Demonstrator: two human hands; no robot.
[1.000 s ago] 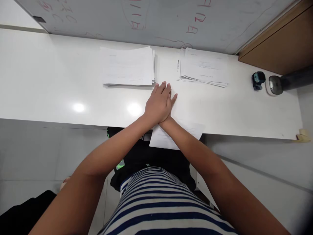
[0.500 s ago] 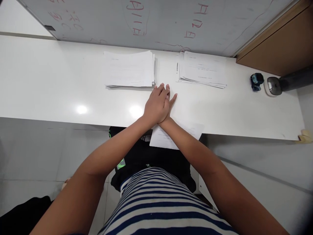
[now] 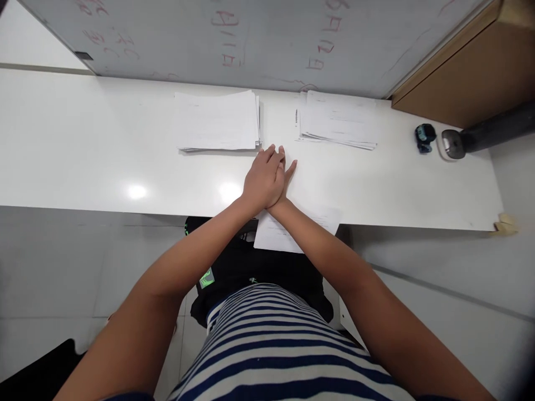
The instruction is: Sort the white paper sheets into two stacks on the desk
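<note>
My left hand (image 3: 261, 179) lies flat with its fingers stretched out, on top of my right hand (image 3: 287, 174), which is mostly hidden beneath it; only its fingertips show, also stretched flat. Both press down on a white sheet of paper (image 3: 279, 234) that hangs over the near edge of the white table (image 3: 83, 161). Just beyond my fingertips sits a stack of white papers (image 3: 215, 121), and a second, looser stack (image 3: 338, 120) lies to its right.
A whiteboard with red writing (image 3: 251, 39) stands along the table's far edge. A small blue-black device (image 3: 424, 137) and a grey pole with a round base (image 3: 451, 143) sit at the far right, below a wooden cabinet (image 3: 455, 78). A tan scrap (image 3: 505, 224) marks the table's right corner.
The camera has shifted slightly, so everything sits a little further left and lower. My stacked hands keep the same pose on the sheet.
</note>
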